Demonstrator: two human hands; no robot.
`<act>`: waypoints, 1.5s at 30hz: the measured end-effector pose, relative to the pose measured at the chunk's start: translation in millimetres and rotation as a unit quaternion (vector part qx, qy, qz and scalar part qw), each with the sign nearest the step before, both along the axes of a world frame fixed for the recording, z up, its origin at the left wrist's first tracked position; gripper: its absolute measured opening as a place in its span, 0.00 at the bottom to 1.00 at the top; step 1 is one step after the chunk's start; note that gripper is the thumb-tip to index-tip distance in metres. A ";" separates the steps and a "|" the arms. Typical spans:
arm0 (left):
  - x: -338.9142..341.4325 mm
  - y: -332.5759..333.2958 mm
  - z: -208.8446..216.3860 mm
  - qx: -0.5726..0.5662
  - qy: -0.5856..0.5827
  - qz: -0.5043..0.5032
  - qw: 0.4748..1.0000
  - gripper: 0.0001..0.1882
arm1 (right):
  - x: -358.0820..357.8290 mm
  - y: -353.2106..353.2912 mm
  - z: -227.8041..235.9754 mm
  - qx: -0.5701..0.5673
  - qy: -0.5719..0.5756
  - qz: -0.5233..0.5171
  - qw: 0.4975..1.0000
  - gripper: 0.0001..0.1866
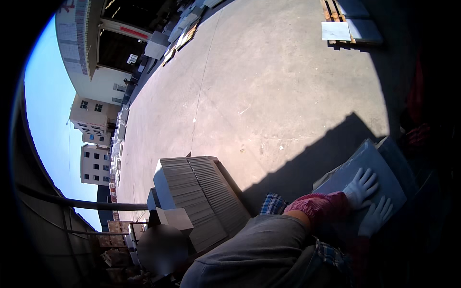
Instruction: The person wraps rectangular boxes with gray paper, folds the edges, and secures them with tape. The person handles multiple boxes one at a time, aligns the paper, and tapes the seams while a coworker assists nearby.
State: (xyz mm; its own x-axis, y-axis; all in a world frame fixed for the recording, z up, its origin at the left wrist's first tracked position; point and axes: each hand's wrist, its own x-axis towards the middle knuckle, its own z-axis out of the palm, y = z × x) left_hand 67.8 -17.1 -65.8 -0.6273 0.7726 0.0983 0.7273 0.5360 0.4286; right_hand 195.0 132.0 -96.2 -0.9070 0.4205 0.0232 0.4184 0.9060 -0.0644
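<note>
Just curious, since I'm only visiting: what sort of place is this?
Probably an outdoor stone or tile yard: wide concrete ground, a pale slab on a wooden pallet, and buildings beyond.

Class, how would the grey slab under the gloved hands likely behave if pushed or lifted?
The slab is probably stiff: its face shows no sag. Broad and stone-like, it may be heavy. Its flat shape makes rolling unlikely.

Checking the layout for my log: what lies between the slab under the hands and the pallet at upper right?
In the head view, concrete floor lies between the slab and the pallet, shadowed near the slab, sunlit beyond.
</note>
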 end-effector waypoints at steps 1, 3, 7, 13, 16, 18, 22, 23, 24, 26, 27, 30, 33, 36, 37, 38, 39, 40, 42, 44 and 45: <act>0.0 -3.5 -0.4 -0.001 -0.005 0.010 1.000 0.43 | -4.6 5.1 7.6 0.014 -0.038 -0.007 0.999 0.28; 12.8 -1.3 -13.5 0.002 -0.013 0.032 0.999 0.43 | -8.1 10.8 14.7 0.038 -0.092 -0.016 0.995 0.28; 12.2 8.2 -22.4 0.006 -0.016 0.037 0.999 0.43 | -14.7 16.1 16.5 0.065 -0.095 -0.023 0.993 0.28; 9.8 13.3 -25.3 0.010 -0.006 0.033 0.999 0.43 | -13.1 28.4 4.4 0.089 -0.094 -0.001 0.992 0.29; 9.2 12.7 -23.6 0.019 0.006 0.037 0.999 0.43 | -14.6 25.6 8.2 0.097 -0.080 0.005 0.992 0.28; 9.8 10.0 -20.9 0.019 0.012 0.038 0.999 0.43 | -13.6 26.6 4.7 0.092 -0.063 0.011 0.994 0.28; 8.3 7.7 -23.5 0.019 0.026 0.030 0.999 0.42 | -17.4 21.9 13.2 0.067 -0.078 -0.008 0.995 0.28; 5.9 7.9 -19.9 0.017 0.027 0.026 0.999 0.42 | -19.6 18.9 18.2 0.060 -0.090 -0.019 0.994 0.28; 7.1 9.6 -17.5 0.016 0.026 0.025 0.999 0.42 | -19.0 19.5 18.8 0.073 -0.097 -0.017 0.992 0.28; 8.9 9.6 -18.0 0.031 0.033 0.032 0.998 0.41 | -18.2 20.7 18.0 0.101 -0.111 -0.014 0.989 0.29; 9.3 9.1 -19.4 0.035 0.037 0.036 0.998 0.41 | -17.8 20.8 17.2 0.099 -0.104 -0.008 0.990 0.29; 11.0 9.5 -21.5 0.035 0.047 0.040 0.997 0.41 | -14.5 21.8 14.6 0.095 -0.088 0.003 0.992 0.29; 11.8 9.0 -22.9 0.038 0.056 0.041 0.997 0.41 | -13.4 22.3 12.6 0.090 -0.085 -0.001 0.992 0.29; 10.8 8.0 -21.1 0.042 0.054 0.039 0.997 0.41 | -12.6 22.8 9.7 0.085 -0.083 -0.006 0.993 0.29; 10.3 8.0 -20.3 0.042 0.051 0.037 0.997 0.41 | -12.7 23.2 9.3 0.085 -0.084 -0.006 0.993 0.30; 10.0 8.1 -19.8 0.045 0.050 0.036 0.997 0.41 | -13.1 23.5 9.6 0.084 -0.085 -0.008 0.993 0.30; 10.2 7.8 -19.3 0.047 0.050 0.035 0.997 0.41 | -13.4 22.7 11.2 0.083 -0.088 -0.009 0.993 0.30; 10.2 7.5 -18.9 0.049 0.050 0.034 0.997 0.41 | -13.8 21.4 13.4 0.081 -0.091 -0.011 0.992 0.30; 11.6 6.9 -19.0 0.051 0.048 0.036 0.997 0.41 | -14.1 20.8 14.0 0.082 -0.092 -0.011 0.992 0.30; 12.9 6.0 -18.5 0.050 0.046 0.039 0.997 0.41 | -12.3 20.9 10.9 0.088 -0.089 -0.009 0.992 0.30; 11.6 6.6 -17.4 0.048 0.045 0.037 0.997 0.41 | -12.8 21.8 10.3 0.087 -0.090 -0.010 0.992 0.30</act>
